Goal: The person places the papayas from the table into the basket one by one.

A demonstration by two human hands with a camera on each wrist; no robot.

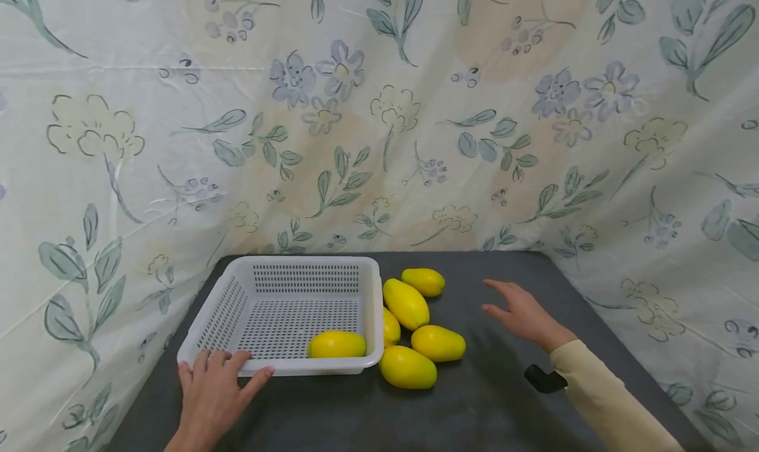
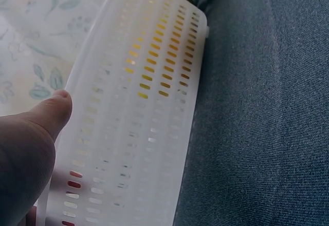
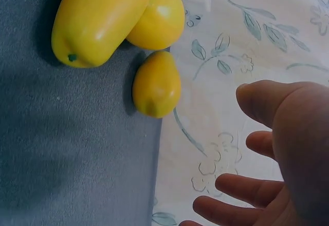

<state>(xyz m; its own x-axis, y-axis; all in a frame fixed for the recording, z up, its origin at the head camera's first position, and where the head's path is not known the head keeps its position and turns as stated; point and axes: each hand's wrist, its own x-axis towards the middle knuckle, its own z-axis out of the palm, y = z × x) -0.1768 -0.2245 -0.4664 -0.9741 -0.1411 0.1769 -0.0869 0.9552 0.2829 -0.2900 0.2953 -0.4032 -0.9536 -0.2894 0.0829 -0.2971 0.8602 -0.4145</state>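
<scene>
A white perforated plastic basket (image 1: 370, 294) stands on the left of the dark table, with one yellow mango-like fruit (image 1: 337, 344) in its front right corner. My left hand (image 1: 213, 389) holds the basket's front rim near the left corner; its fingers reach over the rim and the thumb (image 2: 49, 113) lies outside. Several more of these fruits lie against or near the basket's right side, among them a large one (image 1: 406, 304) and a back one (image 1: 423, 281). To their right my right hand (image 1: 524, 312) hovers with spread fingers, holding nothing.
The dark cloth-like tabletop (image 1: 468, 406) spreads in front and to the right. A floral curtain or sheet (image 1: 379, 175) hangs behind the table and along both sides. A black band-mounted device (image 1: 544, 379) sits at my right wrist, by a pale sleeve (image 1: 605, 399).
</scene>
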